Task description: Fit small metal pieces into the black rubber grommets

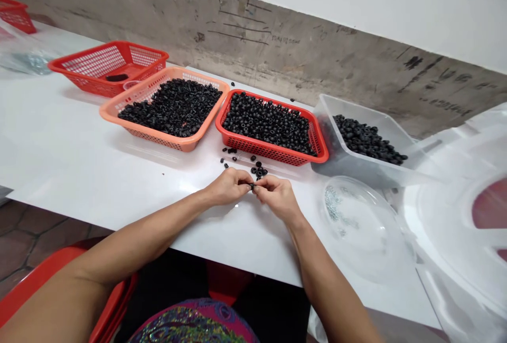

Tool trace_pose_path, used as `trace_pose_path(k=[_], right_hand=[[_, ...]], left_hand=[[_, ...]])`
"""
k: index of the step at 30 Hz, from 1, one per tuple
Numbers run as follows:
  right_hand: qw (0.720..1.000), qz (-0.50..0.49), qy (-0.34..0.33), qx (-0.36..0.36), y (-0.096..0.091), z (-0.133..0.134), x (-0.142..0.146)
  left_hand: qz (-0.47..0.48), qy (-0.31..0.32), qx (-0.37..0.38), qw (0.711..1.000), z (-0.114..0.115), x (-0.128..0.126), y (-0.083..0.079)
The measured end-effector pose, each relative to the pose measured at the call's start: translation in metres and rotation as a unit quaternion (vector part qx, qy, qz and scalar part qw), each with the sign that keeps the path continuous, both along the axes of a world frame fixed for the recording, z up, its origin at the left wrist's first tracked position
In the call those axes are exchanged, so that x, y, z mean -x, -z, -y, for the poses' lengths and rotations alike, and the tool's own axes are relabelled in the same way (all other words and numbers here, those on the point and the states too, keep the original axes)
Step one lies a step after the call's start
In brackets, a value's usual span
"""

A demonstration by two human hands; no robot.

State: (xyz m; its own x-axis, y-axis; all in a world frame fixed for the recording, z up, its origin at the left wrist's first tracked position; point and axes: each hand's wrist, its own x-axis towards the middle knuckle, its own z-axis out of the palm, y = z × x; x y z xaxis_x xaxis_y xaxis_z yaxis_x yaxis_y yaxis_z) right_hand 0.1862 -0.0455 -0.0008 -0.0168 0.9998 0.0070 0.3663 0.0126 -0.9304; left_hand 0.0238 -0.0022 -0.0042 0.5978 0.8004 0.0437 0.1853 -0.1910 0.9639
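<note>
My left hand point(228, 186) and my right hand point(278, 195) meet over the white table point(79, 158), fingertips pinched together on a small black rubber ring point(252, 187). A few loose black rings point(258, 170) lie on the table just beyond my fingers. Behind them stands a red basket point(320, 148) full of black rings. An orange basket point(109, 112) to its left holds a heap of black rings too.
A clear plastic bin point(336, 163) with black rings sits at the right. A clear round dish point(368, 232) with small metal bits lies near my right hand. Further left are a red basket point(71, 68), nearly bare, and another at the corner point(16, 16). White plastic shapes point(459, 227) fill the right edge.
</note>
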Motion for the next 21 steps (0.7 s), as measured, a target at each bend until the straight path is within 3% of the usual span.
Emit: trace_pose_path(k=[4, 8, 11, 16, 21], right_hand=[[0.993, -0.098, -0.026, 0.062, 0.004, -0.006, -0.004], [0.998, -0.047, 0.000, 0.044, 0.004, -0.004, 0.003], [0.999, -0.040, 0.026, 0.018, 0.000, -0.002, 0.004], [0.962, -0.245, -0.066, 0.105, -0.001, -0.008, -0.014], [0.925, -0.311, -0.143, 0.164, 0.001, -0.010, -0.021]], left_hand=[[-0.008, 0.000, 0.016, 1.000, 0.000, 0.000, 0.000], [-0.051, -0.026, -0.030, 0.998, 0.002, -0.001, 0.002], [-0.025, -0.034, -0.045, 0.998, 0.004, -0.002, 0.002], [0.059, -0.012, -0.071, 0.996, 0.010, -0.004, -0.003], [0.088, -0.006, -0.170, 0.982, 0.013, -0.005, -0.002]])
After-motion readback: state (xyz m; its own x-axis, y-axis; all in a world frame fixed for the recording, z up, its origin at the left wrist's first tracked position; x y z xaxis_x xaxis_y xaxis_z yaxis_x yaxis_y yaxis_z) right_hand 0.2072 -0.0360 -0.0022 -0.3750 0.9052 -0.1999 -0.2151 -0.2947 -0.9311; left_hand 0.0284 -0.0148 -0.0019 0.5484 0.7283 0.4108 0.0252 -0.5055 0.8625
